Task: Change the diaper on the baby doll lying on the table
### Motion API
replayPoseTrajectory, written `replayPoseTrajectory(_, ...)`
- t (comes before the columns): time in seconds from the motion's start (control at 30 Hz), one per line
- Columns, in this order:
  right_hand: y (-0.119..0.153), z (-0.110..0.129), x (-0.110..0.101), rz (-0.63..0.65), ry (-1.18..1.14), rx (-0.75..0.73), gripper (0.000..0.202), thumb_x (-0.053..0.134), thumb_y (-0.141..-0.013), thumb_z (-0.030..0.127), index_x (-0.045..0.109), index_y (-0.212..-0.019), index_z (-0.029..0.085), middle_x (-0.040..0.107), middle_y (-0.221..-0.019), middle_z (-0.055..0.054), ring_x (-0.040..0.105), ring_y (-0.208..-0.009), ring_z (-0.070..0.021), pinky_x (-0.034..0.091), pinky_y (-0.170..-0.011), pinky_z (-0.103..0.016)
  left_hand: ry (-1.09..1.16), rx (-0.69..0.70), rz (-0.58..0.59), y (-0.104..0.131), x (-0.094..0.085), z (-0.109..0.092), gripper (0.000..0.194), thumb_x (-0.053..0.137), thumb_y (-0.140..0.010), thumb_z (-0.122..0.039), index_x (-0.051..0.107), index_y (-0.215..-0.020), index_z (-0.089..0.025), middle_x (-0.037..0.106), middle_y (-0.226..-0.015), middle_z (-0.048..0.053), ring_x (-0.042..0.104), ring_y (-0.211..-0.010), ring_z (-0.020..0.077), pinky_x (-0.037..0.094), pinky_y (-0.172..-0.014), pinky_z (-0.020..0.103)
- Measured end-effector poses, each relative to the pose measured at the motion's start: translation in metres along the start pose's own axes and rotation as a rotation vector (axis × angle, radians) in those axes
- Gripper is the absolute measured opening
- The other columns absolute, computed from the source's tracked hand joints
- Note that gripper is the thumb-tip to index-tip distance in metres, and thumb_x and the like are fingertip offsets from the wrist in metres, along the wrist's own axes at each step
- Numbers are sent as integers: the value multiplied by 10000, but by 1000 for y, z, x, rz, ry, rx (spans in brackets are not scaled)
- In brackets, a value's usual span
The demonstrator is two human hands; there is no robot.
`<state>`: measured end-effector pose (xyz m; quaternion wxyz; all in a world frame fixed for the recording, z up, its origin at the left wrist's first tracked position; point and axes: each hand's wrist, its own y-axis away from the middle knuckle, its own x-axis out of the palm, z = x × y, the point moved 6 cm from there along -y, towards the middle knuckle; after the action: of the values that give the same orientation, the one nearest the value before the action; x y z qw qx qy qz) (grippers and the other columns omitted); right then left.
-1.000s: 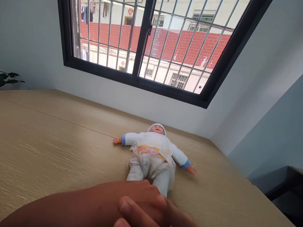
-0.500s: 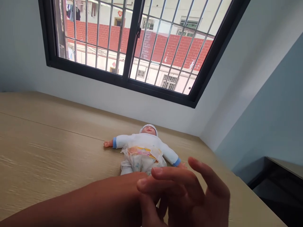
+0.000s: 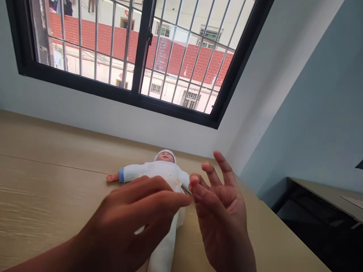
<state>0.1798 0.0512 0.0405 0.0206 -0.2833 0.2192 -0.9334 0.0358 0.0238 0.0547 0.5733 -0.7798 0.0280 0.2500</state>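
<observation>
A baby doll [image 3: 159,170] lies on its back on the wooden tabletop, in a white outfit with blue cuffs and a white cap. A thin white diaper [image 3: 180,217] with faint printing is around its middle, mostly hidden behind my hands. My left hand [image 3: 136,215] is above the doll's body, fingers pressed together and pointing right. To its right is my right hand [image 3: 221,211], palm turned inward, thumb and index finger pinched, the other fingers raised apart. The fingertips of both hands nearly meet. Whatever is pinched, if anything, is too small to make out.
The wooden tabletop [image 3: 56,211] runs back to the wall under a dark-framed barred window [image 3: 136,94]. Beyond its right edge stands a black piece of furniture [image 3: 312,219] with a flat top.
My hands, crossed low at the front before, have separated and risen. The left hand now shows over the doll's middle. The view has shifted slightly to the right.
</observation>
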Motion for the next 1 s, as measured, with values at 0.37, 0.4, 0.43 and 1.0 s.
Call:
replayPoseTrajectory(0.37,25,4,21,214,-34,34,550,797,-673,54,647,-1071,403,605,-977,68,662,-685,-67,572,-622,-183,455,-349,6,-2,-16,12,204,722,-837,-139,725,-843,-343,730,-863,-109,711,-840,90,598,-790,143)
replayPoseTrajectory(0.4,25,1,20,221,-88,117,543,814,-655,81,656,-1075,388,605,-992,61,655,-686,-66,569,-622,-176,455,-334,-4,-2,-16,12,221,723,-831,-126,725,-849,-347,724,-874,-105,704,-871,94,599,-824,160)
replayPoseTrajectory(0.43,24,-3,19,224,-144,181,537,826,-643,104,662,-1078,374,605,-1001,55,649,-692,-62,572,-641,-173,443,-320,-18,-1,-16,12,238,722,-825,-115,723,-854,-351,717,-886,-105,695,-897,95,596,-848,170)
replayPoseTrajectory(1.0,17,-10,28,359,-218,129,496,736,-751,52,630,-1115,372,535,-1044,77,656,-778,-17,572,-726,-124,353,-356,-69,-6,-18,5,161,699,-784,-125,677,-721,-272,699,-751,-100,690,-745,76,576,-706,115)
